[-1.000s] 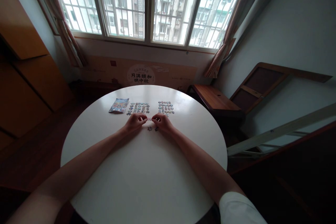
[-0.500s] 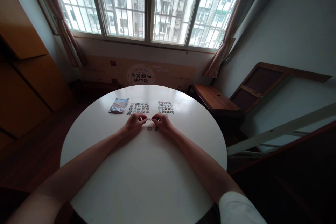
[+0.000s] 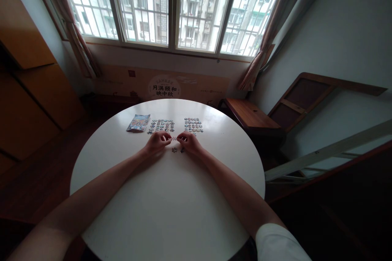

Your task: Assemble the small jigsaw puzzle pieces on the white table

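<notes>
Over the middle of the white round table (image 3: 165, 195), my left hand (image 3: 158, 140) and my right hand (image 3: 188, 141) face each other with fingers pinched. Between their fingertips is a small pale jigsaw puzzle piece (image 3: 174, 138), gripped from both sides. Just below it, two loose pieces, a jigsaw piece (image 3: 174, 150) and a darker one (image 3: 182, 151), lie on the tabletop, the latter close under my right hand. Beyond my hands are rows of jigsaw pieces in two groups, a left group (image 3: 162, 125) and a right group (image 3: 193, 124). My hands partly cover the near rows.
A colourful picture sheet or packet (image 3: 139, 123) lies left of the left group. Behind the table stands a long printed box or board (image 3: 196, 85) under the window. A wooden bench (image 3: 252, 114) is at the right, and orange cabinets (image 3: 39, 102) stand on the left.
</notes>
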{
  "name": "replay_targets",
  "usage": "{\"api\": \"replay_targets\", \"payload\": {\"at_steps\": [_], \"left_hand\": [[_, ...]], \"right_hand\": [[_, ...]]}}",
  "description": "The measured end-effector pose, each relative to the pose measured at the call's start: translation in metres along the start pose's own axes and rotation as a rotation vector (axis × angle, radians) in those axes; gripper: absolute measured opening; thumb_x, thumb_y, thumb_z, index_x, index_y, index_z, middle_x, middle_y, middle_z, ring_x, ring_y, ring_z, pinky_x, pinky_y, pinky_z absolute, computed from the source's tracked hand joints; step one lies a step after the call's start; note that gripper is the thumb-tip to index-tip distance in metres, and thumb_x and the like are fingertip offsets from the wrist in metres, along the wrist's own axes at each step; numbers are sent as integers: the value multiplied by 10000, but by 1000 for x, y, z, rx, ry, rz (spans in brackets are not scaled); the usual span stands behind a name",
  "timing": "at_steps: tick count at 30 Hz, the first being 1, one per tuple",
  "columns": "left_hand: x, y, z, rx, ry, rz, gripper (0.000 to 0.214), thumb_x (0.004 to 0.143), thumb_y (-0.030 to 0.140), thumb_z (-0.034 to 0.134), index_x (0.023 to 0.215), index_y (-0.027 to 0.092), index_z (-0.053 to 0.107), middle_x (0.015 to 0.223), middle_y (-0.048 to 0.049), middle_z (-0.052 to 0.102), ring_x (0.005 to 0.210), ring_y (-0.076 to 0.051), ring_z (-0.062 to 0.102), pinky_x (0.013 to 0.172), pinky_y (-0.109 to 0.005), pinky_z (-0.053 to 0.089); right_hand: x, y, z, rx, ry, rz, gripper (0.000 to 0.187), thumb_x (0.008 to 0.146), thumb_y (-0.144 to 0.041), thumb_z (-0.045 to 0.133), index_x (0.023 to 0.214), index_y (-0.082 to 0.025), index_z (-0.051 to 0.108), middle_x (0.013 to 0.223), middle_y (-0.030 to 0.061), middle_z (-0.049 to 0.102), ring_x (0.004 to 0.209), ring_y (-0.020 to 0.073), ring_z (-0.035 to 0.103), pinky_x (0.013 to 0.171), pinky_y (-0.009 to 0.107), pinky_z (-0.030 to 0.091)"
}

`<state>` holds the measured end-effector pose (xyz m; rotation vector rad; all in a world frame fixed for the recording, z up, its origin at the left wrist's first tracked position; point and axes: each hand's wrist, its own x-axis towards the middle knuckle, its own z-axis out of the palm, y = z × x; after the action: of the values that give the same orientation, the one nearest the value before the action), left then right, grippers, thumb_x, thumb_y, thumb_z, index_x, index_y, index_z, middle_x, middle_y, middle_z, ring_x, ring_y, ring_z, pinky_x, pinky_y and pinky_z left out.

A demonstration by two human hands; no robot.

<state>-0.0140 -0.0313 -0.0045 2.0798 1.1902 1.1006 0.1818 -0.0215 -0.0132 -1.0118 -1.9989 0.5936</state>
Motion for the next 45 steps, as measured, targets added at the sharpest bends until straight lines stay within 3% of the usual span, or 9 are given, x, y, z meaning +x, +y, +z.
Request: {"api": "replay_targets", "payload": {"at_steps": [12, 45], "left_hand": [[1, -4, 1, 21, -49, 39, 158, 747, 266, 581, 754, 137, 672, 699, -29, 653, 534, -87, 534, 493, -185, 429], [1, -4, 1, 51, -26, 69, 185, 774, 288, 570, 780, 142, 683, 719, -29, 661, 538, -83, 537, 505, -185, 446]], "right_hand": [[-1, -1, -1, 3, 1, 6, 86, 782, -182, 600, 764, -142, 674, 744, 31, 621, 626, 102, 579, 604, 207, 463], [0, 1, 0, -3, 4, 26, 98, 765, -196, 603, 776, -135, 678, 726, 29, 633, 617, 101, 571, 592, 207, 453]]}}
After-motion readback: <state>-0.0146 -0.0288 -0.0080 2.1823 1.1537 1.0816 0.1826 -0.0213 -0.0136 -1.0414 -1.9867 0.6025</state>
